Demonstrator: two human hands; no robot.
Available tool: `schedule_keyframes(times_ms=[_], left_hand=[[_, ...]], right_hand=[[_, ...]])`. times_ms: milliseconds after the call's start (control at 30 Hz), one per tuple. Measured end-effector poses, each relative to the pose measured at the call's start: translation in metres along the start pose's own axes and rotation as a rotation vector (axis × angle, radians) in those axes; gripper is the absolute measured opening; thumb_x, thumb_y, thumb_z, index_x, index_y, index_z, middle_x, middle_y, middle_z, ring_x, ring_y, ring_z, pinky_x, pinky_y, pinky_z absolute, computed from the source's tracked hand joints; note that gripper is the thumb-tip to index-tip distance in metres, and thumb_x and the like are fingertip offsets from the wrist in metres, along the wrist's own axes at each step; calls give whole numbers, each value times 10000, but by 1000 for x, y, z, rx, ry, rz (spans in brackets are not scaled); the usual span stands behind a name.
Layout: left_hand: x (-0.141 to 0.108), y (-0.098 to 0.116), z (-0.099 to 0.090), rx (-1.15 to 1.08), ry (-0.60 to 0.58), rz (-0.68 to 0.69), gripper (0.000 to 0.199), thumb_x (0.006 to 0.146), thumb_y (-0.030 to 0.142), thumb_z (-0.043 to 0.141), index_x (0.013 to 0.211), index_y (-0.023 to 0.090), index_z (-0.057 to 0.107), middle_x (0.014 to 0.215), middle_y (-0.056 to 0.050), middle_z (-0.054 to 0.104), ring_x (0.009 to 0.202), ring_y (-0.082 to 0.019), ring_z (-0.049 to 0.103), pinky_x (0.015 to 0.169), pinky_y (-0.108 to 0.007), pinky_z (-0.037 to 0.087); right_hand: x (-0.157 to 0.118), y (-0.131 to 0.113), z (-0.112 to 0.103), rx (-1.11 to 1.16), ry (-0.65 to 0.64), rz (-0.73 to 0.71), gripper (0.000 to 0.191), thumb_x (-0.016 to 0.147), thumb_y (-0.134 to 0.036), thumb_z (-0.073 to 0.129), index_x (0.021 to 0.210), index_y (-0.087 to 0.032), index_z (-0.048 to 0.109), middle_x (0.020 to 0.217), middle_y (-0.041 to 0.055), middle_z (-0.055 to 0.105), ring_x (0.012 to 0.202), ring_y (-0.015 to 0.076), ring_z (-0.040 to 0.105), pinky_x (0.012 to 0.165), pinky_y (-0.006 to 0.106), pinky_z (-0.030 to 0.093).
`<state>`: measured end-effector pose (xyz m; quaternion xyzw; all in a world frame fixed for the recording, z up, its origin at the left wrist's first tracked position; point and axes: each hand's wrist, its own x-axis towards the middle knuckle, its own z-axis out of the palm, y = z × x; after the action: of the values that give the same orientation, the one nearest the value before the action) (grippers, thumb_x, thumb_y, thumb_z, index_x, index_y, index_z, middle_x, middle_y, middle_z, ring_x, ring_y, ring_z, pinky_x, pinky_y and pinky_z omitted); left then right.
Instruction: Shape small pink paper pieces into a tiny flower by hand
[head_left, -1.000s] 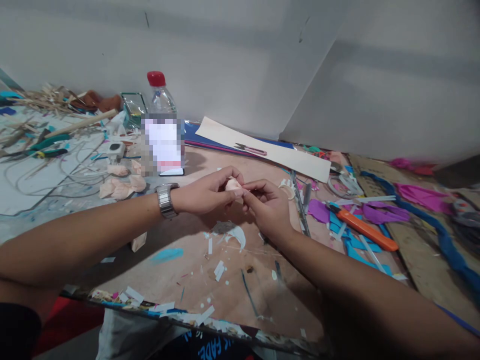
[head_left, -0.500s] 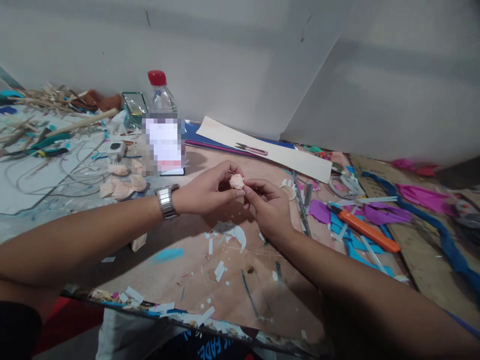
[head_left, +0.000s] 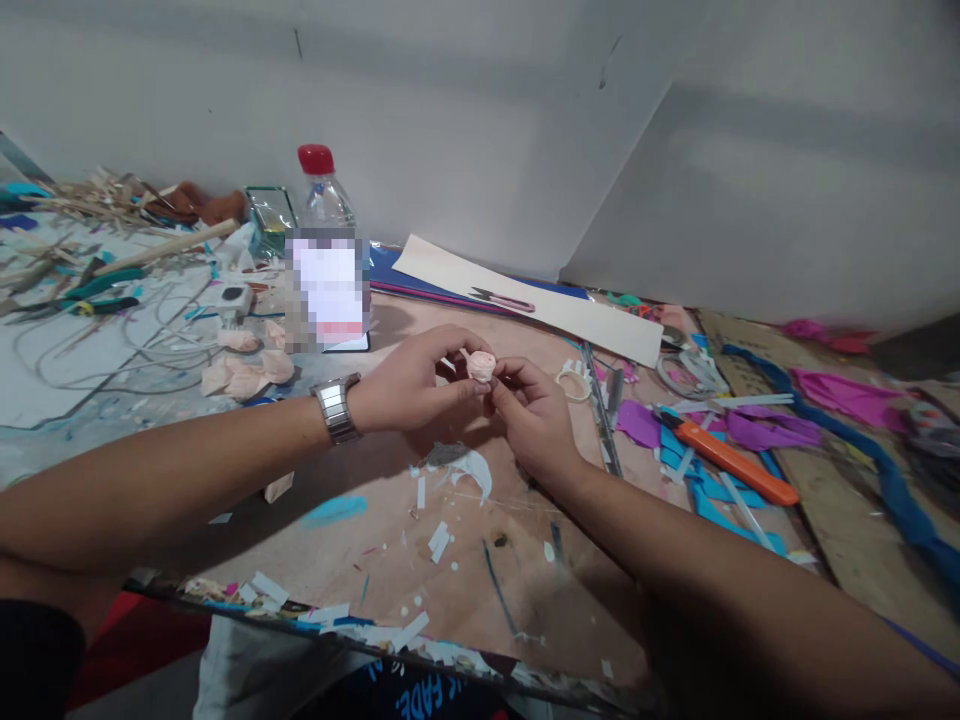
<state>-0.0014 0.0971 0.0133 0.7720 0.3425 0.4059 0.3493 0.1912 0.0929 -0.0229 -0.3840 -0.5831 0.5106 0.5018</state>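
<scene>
A small pale pink paper flower (head_left: 481,366), its layers rolled into a rosebud shape, is held above the middle of the table. My left hand (head_left: 412,380), a metal watch on its wrist, pinches the flower's left side between thumb and fingers. On the lower right, my right hand (head_left: 538,415) has thumb and fingertips closed at the base of the same flower. The underside is hidden by my fingertips. Loose pale pink crepe-paper petals (head_left: 251,374) lie on the table left of my left hand.
A phone (head_left: 330,290) leans before a red-capped bottle (head_left: 324,200). Thread snips (head_left: 504,300) rest on a cream strip (head_left: 600,325). A tape roll (head_left: 576,386) and an orange utility knife (head_left: 735,460) lie rightward. Pliers (head_left: 97,300) and wooden sticks (head_left: 105,200) occupy the left.
The flower has turned a little in my fingers and shifted slightly right, showing more of its swirled top. My right hand has moved slightly left; both hands stay closed on it.
</scene>
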Motion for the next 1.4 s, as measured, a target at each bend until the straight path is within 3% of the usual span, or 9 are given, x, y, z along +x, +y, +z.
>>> schedule_keyframes(times_ms=[167, 333, 500, 700, 933, 1033, 1267, 1400], left_hand=[[2, -1, -3, 45, 4, -8, 278, 933, 308, 709, 1179, 182, 742, 1138, -96, 751, 962, -181, 695, 832, -303, 562], [3, -2, -8, 221, -9, 35, 259, 960, 328, 689, 1179, 221, 779, 969, -57, 732, 844, -165, 641, 743, -286, 484], [2, 2, -7, 376, -105, 40, 175, 944, 244, 683, 1066, 206, 802, 887, -44, 717, 813, -172, 628, 735, -295, 433], [3, 2, -8, 293, -69, -9, 203, 966, 297, 677, 1103, 246, 819, 884, -33, 737, 789, -154, 625, 717, -276, 440], [4, -1, -10, 215, 38, -18, 237, 942, 266, 692, 1140, 251, 821, 895, -33, 802, 748, -148, 665, 685, -266, 484], [4, 2, -9, 113, 49, -53, 236, 935, 299, 715, 1134, 221, 817, 965, -59, 819, 818, -163, 715, 735, -275, 536], [4, 2, -7, -100, 95, -118, 214, 882, 335, 785, 951, 134, 771, 913, -100, 798, 813, -176, 743, 730, -283, 582], [5, 1, -8, -63, 99, -108, 207, 880, 339, 788, 903, 134, 776, 871, -96, 795, 798, -179, 737, 707, -285, 569]], right_hand=[[-1, 3, 0, 58, -66, 47, 275, 891, -468, 736, 947, -208, 662, 728, -33, 634, 624, 115, 592, 591, 246, 495], [-1, 5, -2, 186, -58, 78, 456, 888, -568, 718, 1189, -286, 523, 879, -44, 671, 586, 121, 635, 419, 201, 422], [-1, 1, 0, 143, -70, 124, 589, 805, -503, 829, 1234, -305, 477, 922, -56, 664, 543, 109, 640, 392, 191, 449], [1, 1, 1, 172, -40, 106, 432, 846, -462, 783, 1162, -272, 558, 854, -53, 636, 567, 91, 634, 398, 159, 420], [1, 0, -1, 209, -52, 86, 384, 880, -468, 745, 1160, -269, 574, 781, -70, 612, 530, 103, 649, 377, 170, 404], [0, 0, -1, 252, -50, 79, 364, 879, -455, 753, 1137, -261, 587, 800, -65, 635, 544, 98, 663, 414, 177, 435], [1, 0, -1, 292, -42, 67, 363, 871, -425, 774, 1139, -251, 602, 829, -53, 679, 565, 92, 672, 534, 210, 530], [0, 1, -2, 257, -38, 66, 385, 889, -478, 747, 1170, -263, 594, 876, -45, 658, 563, 88, 660, 439, 181, 460]])
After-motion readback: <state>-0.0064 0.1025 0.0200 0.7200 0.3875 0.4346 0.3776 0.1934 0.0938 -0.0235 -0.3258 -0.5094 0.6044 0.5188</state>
